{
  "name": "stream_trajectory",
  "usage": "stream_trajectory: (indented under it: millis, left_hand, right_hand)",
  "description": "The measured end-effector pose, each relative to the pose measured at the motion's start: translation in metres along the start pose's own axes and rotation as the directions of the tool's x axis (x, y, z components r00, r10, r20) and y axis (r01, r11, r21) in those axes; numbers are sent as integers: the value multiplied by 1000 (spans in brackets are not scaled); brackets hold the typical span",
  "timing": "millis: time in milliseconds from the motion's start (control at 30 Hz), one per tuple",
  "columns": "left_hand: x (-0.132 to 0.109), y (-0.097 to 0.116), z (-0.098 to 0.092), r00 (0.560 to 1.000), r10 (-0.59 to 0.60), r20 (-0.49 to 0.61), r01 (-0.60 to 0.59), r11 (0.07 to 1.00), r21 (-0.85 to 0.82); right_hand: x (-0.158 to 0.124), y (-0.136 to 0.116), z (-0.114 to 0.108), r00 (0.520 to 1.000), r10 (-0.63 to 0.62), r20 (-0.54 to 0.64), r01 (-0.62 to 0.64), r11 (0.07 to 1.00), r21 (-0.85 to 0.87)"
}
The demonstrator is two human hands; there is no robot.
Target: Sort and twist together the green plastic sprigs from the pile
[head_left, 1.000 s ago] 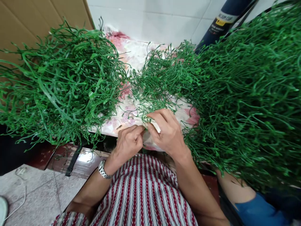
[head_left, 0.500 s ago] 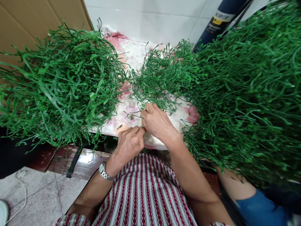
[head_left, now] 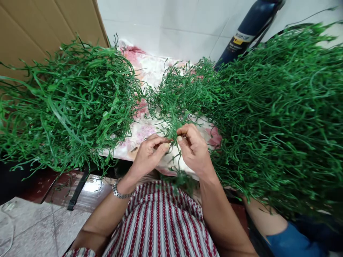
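My left hand (head_left: 150,154) is closed, thumb against fingers, at the left side of a thin, partly blurred sprig of green artificial-looking stems (head_left: 174,123). Facing it, my right hand (head_left: 195,151) pinches at the same sprig with thumb and forefinger. The sprig reaches up past my fingers, and blurred green strands hang below them over the table's front edge. Just behind my hands lies a loose heap of similar thin green stems (head_left: 187,89) on the floral-patterned tabletop (head_left: 144,134).
A big tangled pile of green stems (head_left: 80,103) stands at left, a larger one (head_left: 278,117) at right. Behind are a cardboard panel (head_left: 72,21), a tiled wall (head_left: 160,25) and a dark blue vacuum cup (head_left: 238,37). Another person's leg (head_left: 268,216) shows at lower right.
My hands were together near the table's front edge; they have turned and moved slightly apart, the right one to the right. A green sprig now shows between them.
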State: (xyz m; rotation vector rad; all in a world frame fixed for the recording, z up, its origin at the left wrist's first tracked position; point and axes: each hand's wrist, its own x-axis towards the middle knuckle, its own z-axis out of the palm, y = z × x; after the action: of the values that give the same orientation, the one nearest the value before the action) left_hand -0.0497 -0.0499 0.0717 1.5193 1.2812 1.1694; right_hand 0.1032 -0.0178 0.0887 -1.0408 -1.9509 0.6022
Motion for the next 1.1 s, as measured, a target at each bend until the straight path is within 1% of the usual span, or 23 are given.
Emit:
stream_trajectory:
  millis: [67,133,200,267,333,433,500,567,633,700,767,833,900,967,1100]
  left_hand:
    - [6,5,8,1000,-21,-19,20,1000,-22]
    - [10,7,15,997,-16,-70,17,1000,3]
    - [10,8,20,993,33,-115,-24,997,75]
    - [8,7,23,983,107,-152,-80,981,177]
    - [5,5,23,966,179,-185,-122,951,285]
    - [1,3,25,942,288,-174,-189,880,436]
    - [-1,1,28,930,341,-139,-236,842,485]
    - [-1,0,30,922,363,-132,-260,836,483]
    - [-1,-1,32,926,349,-148,-259,867,425]
    - [0,0,32,940,295,-171,-234,923,305]
    - [1,1,30,958,215,-192,-189,971,147]
    - [2,1,28,967,141,-210,-144,990,0]
    - [2,-1,28,968,93,-234,-122,986,-115]
    - [2,-5,28,962,63,-267,-124,968,-218]
    - [2,-12,31,944,3,-330,-126,928,-351]
  right_hand:
    - [-5,3,1,998,56,-13,-55,997,61]
    - [-10,6,3,993,115,-8,-112,981,156]
    - [-14,9,5,988,153,15,-151,947,284]
    - [-17,10,6,983,174,53,-180,898,401]
    - [-18,9,8,975,204,83,-219,849,480]
    - [-20,5,13,958,283,58,-269,802,534]
    - [-21,4,17,951,309,-8,-261,816,516]
    - [-22,3,20,946,313,-80,-242,851,467]
    - [-24,4,22,941,304,-148,-219,881,420]
    - [-25,5,22,934,299,-193,-198,888,416]
    - [-27,5,23,929,306,-209,-185,871,455]
    - [-28,4,24,925,324,-199,-189,845,500]
    - [-30,3,26,925,329,-188,-188,830,525]
    - [-31,3,28,930,317,-189,-173,826,536]
    - [-32,5,29,938,290,-190,-150,833,533]
